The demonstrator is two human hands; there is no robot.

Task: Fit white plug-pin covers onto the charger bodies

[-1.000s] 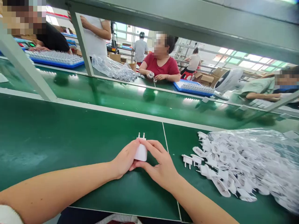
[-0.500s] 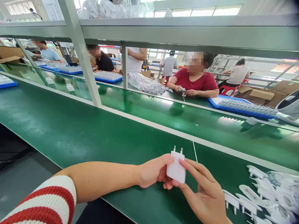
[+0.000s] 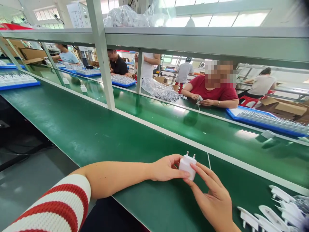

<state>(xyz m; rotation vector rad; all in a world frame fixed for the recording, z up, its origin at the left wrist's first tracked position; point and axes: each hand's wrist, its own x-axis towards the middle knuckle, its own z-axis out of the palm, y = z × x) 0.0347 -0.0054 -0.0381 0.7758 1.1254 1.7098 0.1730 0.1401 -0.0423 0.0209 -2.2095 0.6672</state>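
A white two-pin plug charger (image 3: 187, 166) is held upright over the green bench (image 3: 135, 141), its metal pins pointing up. My left hand (image 3: 167, 167) grips it from the left, with the thumb across the lower front and fingers behind. From the right, my right hand (image 3: 212, 193) pinches the same charger between thumb and fingers. A thin white strip (image 3: 209, 160) lies on the bench just behind my right hand. To the right of that hand sits a pile of white plastic plug parts (image 3: 272, 216), cut off by the frame edge.
A metal post (image 3: 102, 58) and an overhead shelf (image 3: 193, 43) stand before me. Beyond a low white rail runs a green conveyor with a few white chargers (image 3: 83, 88). A co-worker in red (image 3: 212, 90) works opposite, beside a blue tray (image 3: 265, 120) of parts. Another tray (image 3: 19, 82) stands far left.
My left thumb has slid from the charger's upper left to its lower front, and the left fingers have shifted up behind it. The camera view has turned left and up.
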